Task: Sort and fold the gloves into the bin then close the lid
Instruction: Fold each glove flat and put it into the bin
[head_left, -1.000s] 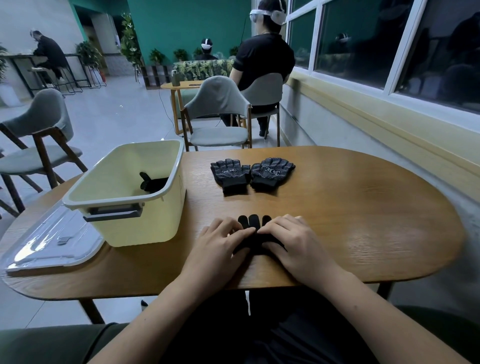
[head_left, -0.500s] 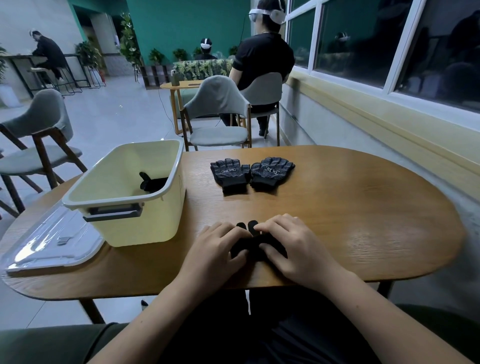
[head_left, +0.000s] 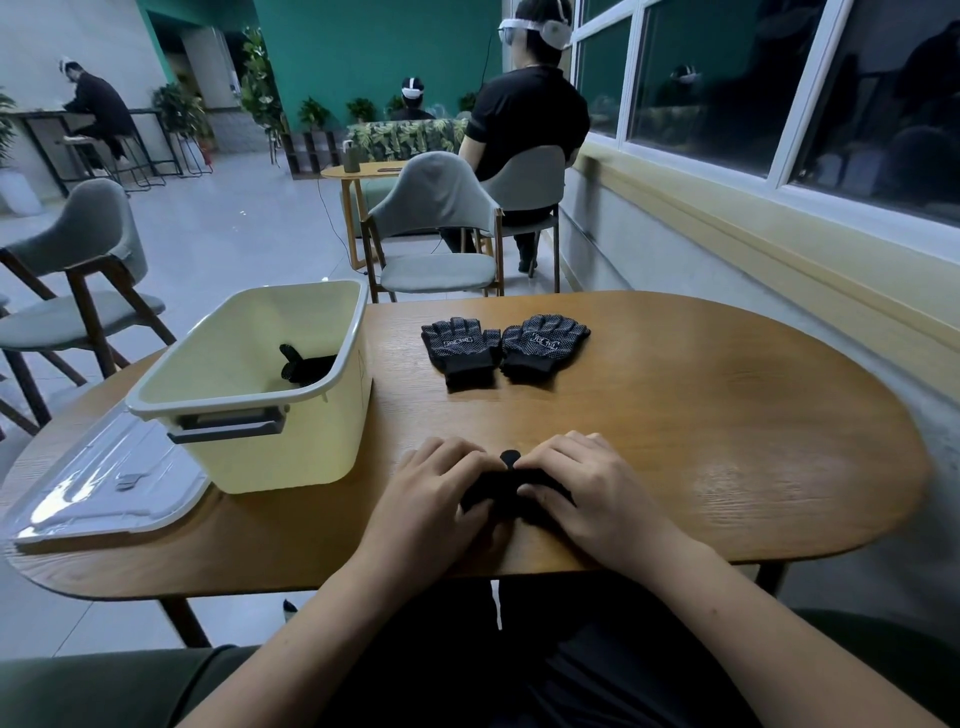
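Note:
A plain black glove (head_left: 511, 486) lies bunched near the table's front edge, mostly hidden under both my hands. My left hand (head_left: 434, 493) grips its left side with curled fingers. My right hand (head_left: 582, 488) grips its right side; one black fingertip pokes out between them. Two black dotted gloves (head_left: 504, 348) lie flat side by side further back. A pale yellow bin (head_left: 291, 452) stands at the left with a black glove (head_left: 306, 366) inside. Its clear lid (head_left: 104, 486) lies flat on the table left of the bin.
The oval wooden table (head_left: 701, 457) has bare surface to the right. Grey chairs (head_left: 436, 234) stand behind and to the left. A person (head_left: 524, 119) sits with their back turned beyond the table. A window wall runs along the right.
The glove's fingers, stretched out flat a second ago, have been folded back under my hands; only one fingertip still shows. Both hands have curled tighter on it.

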